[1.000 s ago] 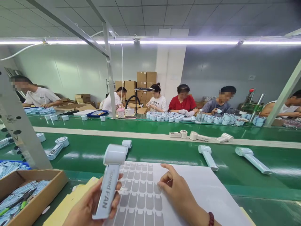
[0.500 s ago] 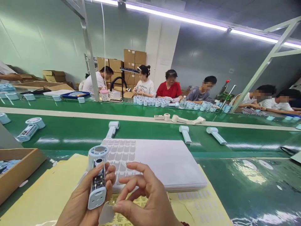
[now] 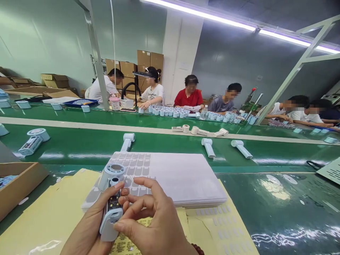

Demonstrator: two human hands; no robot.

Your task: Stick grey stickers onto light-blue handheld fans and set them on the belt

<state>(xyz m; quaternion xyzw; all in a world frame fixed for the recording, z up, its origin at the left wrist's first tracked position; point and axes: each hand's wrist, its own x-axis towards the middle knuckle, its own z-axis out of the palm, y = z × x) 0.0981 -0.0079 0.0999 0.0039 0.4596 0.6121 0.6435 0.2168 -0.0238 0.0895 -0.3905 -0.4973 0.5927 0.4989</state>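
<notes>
My left hand (image 3: 91, 221) is wrapped round a light blue handheld fan (image 3: 113, 170). Its round head points away from me, and a dark circuit board shows along the open side of the handle. Between thumb and fingertips, my right hand (image 3: 151, 216) pinches a pale grey sticker (image 3: 108, 231) against the bottom end of that handle. Whether the sticker is stuck down there I cannot tell. Behind both hands lies a stack of white sticker sheets (image 3: 186, 180), with rows of grey shapes on its left part.
Yellow backing sheets (image 3: 53, 212) lie under the stack. At the left stands a cardboard box (image 3: 32, 180) with blue parts. Several blue fans (image 3: 208, 147) lie on the green conveyor belt (image 3: 170, 145). Co-workers sit across it, one in a red shirt (image 3: 188, 97).
My right hand has brought the sticker up from below the fan to the bottom of its handle. The camera view has shifted slightly. A co-worker opposite has reached towards the blue parts.
</notes>
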